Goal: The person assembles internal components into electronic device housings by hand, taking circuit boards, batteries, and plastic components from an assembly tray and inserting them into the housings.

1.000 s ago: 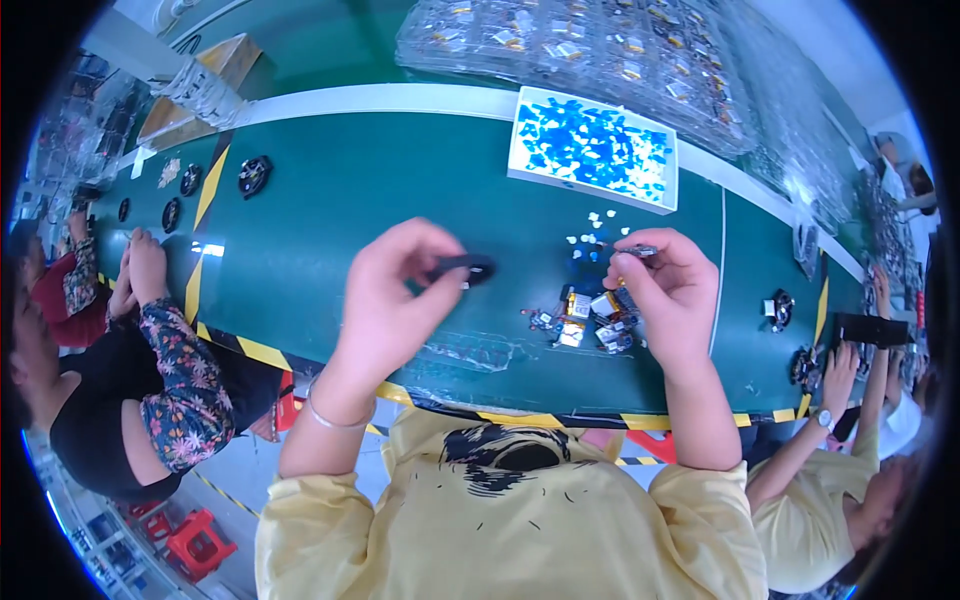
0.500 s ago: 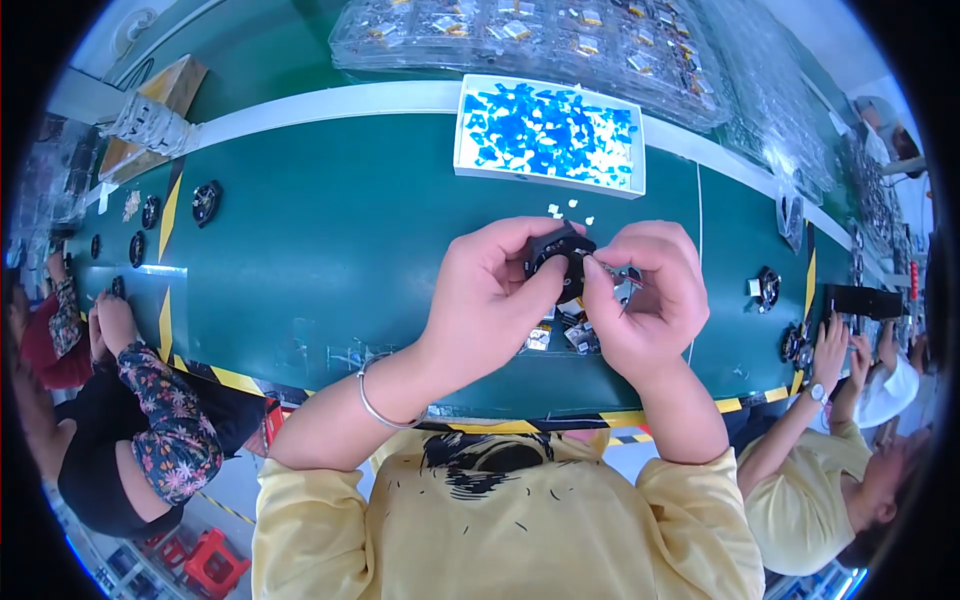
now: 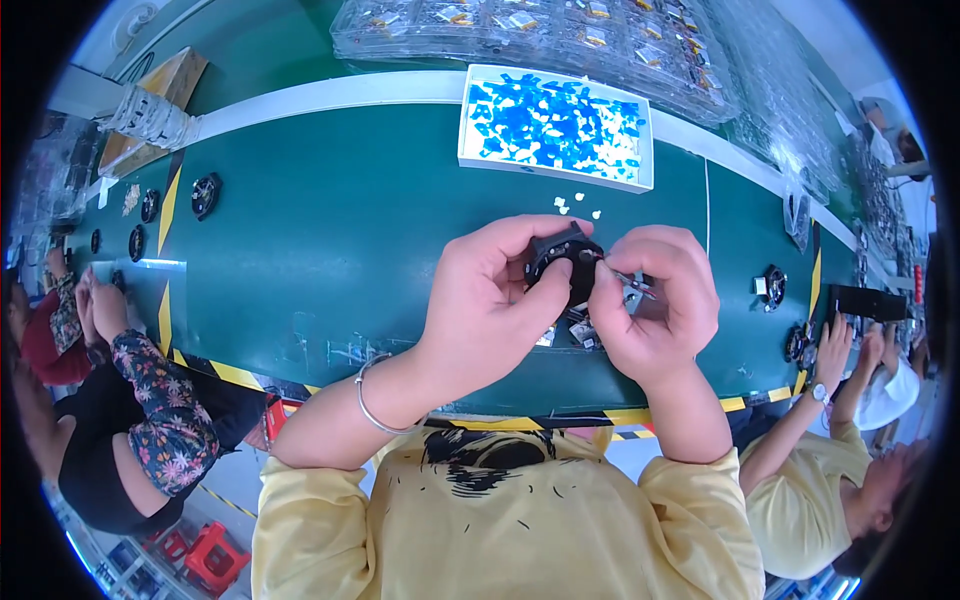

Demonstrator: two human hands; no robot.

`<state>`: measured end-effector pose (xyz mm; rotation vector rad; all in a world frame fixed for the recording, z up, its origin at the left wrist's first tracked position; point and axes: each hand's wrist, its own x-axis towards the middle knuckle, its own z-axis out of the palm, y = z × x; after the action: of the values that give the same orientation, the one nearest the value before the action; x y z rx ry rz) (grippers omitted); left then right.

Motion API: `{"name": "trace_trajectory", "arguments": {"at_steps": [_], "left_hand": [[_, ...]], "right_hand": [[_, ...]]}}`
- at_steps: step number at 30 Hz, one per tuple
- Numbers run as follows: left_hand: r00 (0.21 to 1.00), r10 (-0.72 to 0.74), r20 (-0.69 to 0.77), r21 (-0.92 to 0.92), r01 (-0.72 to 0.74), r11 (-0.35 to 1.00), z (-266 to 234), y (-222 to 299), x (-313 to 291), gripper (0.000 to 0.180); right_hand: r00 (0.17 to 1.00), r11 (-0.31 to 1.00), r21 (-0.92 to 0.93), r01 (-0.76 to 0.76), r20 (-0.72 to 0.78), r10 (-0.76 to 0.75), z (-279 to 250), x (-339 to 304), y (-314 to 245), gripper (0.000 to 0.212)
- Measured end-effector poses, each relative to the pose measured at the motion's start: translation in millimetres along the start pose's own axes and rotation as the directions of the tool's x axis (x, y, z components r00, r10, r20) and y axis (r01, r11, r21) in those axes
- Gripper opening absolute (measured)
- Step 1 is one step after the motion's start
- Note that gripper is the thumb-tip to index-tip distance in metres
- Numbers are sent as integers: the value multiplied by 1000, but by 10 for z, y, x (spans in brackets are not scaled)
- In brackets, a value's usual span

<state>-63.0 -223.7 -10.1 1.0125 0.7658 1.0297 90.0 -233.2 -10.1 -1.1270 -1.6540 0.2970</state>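
Note:
A round black watch-like housing (image 3: 566, 257) is gripped in my left hand (image 3: 490, 290), tilted up above the green bench, with the thumb pressed on its inner face. Close against its right side, my right hand (image 3: 655, 300) is closed in a pinch. A thin dark and reddish piece (image 3: 638, 286) sticks out between those fingers; its kind is too small to tell. Small electronic parts (image 3: 582, 328) lie on the bench below, partly covered by my hands. Several little white pieces (image 3: 562, 206) are scattered just beyond the housing.
A white box (image 3: 556, 178) of blue and white pieces stands beyond my hands. Clear plastic trays (image 3: 540, 30) of components sit behind it. Other black round housings lie left (image 3: 205, 195) and right (image 3: 770, 287). Co-workers' hands (image 3: 832, 352) are at work on both sides.
The fingers of my right hand have drawn slightly right, away from the housing, and the thin piece shows more. My left hand keeps its hold on the housing.

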Motion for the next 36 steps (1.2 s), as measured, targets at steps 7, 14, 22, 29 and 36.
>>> {"name": "trace_trajectory", "arguments": {"at_steps": [7,14,22,29,36], "left_hand": [[996,-84,-7,43,85,995,1,48,37,28],[999,-34,-16,55,35,998,-16,70,59,30],[1000,19,6,170,-20,985,-47,25,34,31],[979,198,-53,405,-161,900,-1,29,67,33],[945,328,2,656,-249,713,29,-12,85,30]], "right_hand": [[997,997,-62,47,67,-43,14,63,-22,16],[994,997,-75,31,109,-23,20,129,-13,19],[952,959,89,-268,178,249,22,58,-14,15],[537,187,541,-820,613,580,54,-7,108,16],[616,127,693,-710,524,588,186,-125,145,13]]}}
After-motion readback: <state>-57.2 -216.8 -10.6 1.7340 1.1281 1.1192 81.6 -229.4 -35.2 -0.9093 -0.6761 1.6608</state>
